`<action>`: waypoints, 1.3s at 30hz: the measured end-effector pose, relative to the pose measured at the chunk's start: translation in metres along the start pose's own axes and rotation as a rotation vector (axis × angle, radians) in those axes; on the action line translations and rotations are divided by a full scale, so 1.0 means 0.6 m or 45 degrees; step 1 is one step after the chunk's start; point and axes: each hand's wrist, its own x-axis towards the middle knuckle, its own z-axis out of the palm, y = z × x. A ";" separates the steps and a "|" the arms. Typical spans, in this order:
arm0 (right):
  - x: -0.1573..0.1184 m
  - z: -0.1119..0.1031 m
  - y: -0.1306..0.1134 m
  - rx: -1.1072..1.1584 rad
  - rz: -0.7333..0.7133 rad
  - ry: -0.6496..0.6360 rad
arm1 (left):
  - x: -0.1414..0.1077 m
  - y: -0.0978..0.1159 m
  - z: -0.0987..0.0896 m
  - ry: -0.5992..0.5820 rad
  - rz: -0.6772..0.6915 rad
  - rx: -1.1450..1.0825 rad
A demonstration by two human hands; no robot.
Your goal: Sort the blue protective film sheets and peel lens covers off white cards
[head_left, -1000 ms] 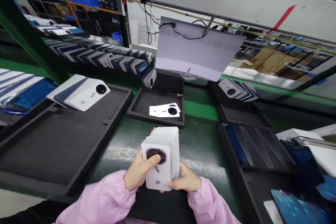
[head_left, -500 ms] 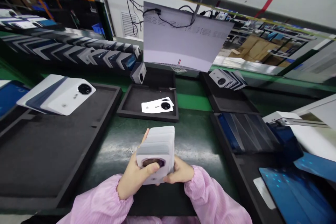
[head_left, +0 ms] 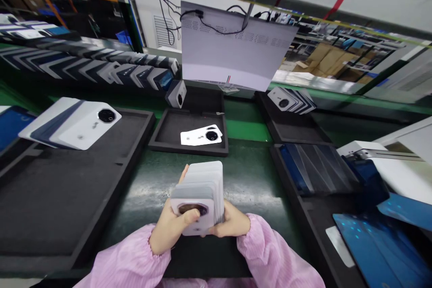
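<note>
Between my two hands, above the dark green bench [head_left: 148,193], is a thick stack of white phone-shaped panels [head_left: 201,189]. The front panel shows a dark oval camera area near its upper edge. My left hand [head_left: 170,227] wraps the stack's left side, its thumb across that camera area and its fingers partly hidden behind. Closed on the lower right side is my right hand [head_left: 232,220], thumb at the bottom edge. Just beyond lie a couple of overlapping white phone panels [head_left: 197,137] in a small black foam tray [head_left: 165,144].
At left, a large black tray [head_left: 114,198] bears fanned white and dark panels [head_left: 84,126]. Rows of panels [head_left: 87,69] stand behind it. The right-hand tray [head_left: 313,216] holds blue panels [head_left: 381,243]. White panels [head_left: 286,99] lean at back right, near a hanging grey board [head_left: 236,49].
The front panels of the stack have shifted slightly left and fanned further from those behind, my left hand moving with them. The trays' contents look the same.
</note>
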 end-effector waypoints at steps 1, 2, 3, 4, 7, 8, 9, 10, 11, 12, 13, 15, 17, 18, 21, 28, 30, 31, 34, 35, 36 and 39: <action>0.001 0.004 -0.001 -0.040 -0.061 0.117 | 0.004 -0.004 -0.001 0.088 0.044 0.002; 0.003 0.010 -0.001 -0.078 -0.122 0.249 | 0.008 -0.008 -0.001 0.185 0.075 -0.007; 0.006 0.016 0.000 -0.102 -0.165 0.377 | 0.012 -0.011 -0.001 0.273 0.081 -0.025; 0.010 0.022 0.001 -0.098 -0.178 0.481 | 0.016 -0.014 0.001 0.340 0.060 -0.046; 0.021 0.035 0.003 0.099 -0.090 0.580 | 0.026 -0.016 0.003 0.355 -0.031 -0.026; 0.023 0.036 0.002 0.202 -0.061 0.562 | 0.028 -0.015 0.003 0.309 -0.025 -0.010; 0.025 0.035 0.001 0.309 -0.045 0.533 | 0.030 -0.015 0.001 0.259 0.006 -0.011; 0.025 0.034 -0.001 0.409 -0.039 0.500 | 0.032 -0.015 -0.001 0.211 0.051 -0.038; 0.024 0.033 -0.002 0.497 -0.038 0.472 | 0.034 -0.016 -0.003 0.173 0.090 -0.093; 0.023 0.031 -0.003 0.570 -0.039 0.454 | 0.036 -0.018 -0.005 0.138 0.103 -0.165; 0.022 0.031 -0.003 0.623 -0.037 0.440 | 0.038 -0.020 -0.007 0.092 0.074 -0.242; 0.020 0.031 -0.002 0.671 -0.019 0.404 | 0.040 -0.026 -0.008 -0.051 -0.077 -0.366; 0.019 0.033 -0.002 0.655 0.006 0.344 | 0.040 -0.032 -0.007 -0.188 -0.216 -0.407; 0.019 0.034 -0.003 0.628 0.022 0.305 | 0.039 -0.034 -0.006 -0.216 -0.244 -0.401; 0.015 0.034 -0.015 0.472 0.091 0.214 | 0.034 -0.037 -0.006 -0.164 -0.245 -0.422; -0.005 0.044 -0.035 -0.027 -0.113 0.567 | 0.032 -0.037 -0.002 -0.124 -0.273 -0.520; -0.003 0.043 -0.031 -0.045 -0.162 0.583 | 0.035 -0.037 -0.001 -0.085 -0.286 -0.539; -0.002 0.041 -0.030 -0.030 -0.158 0.548 | 0.037 -0.037 -0.001 -0.062 -0.299 -0.561; 0.003 0.026 -0.031 0.056 -0.129 0.449 | 0.044 -0.035 -0.007 -0.047 -0.368 -0.621; 0.003 0.020 -0.033 0.090 -0.121 0.447 | 0.045 -0.033 -0.010 -0.059 -0.392 -0.631; 0.003 0.014 -0.036 0.132 -0.106 0.455 | 0.047 -0.031 -0.013 -0.077 -0.414 -0.641; 0.002 0.002 -0.046 0.292 -0.012 0.449 | 0.049 -0.022 -0.021 -0.132 -0.470 -0.682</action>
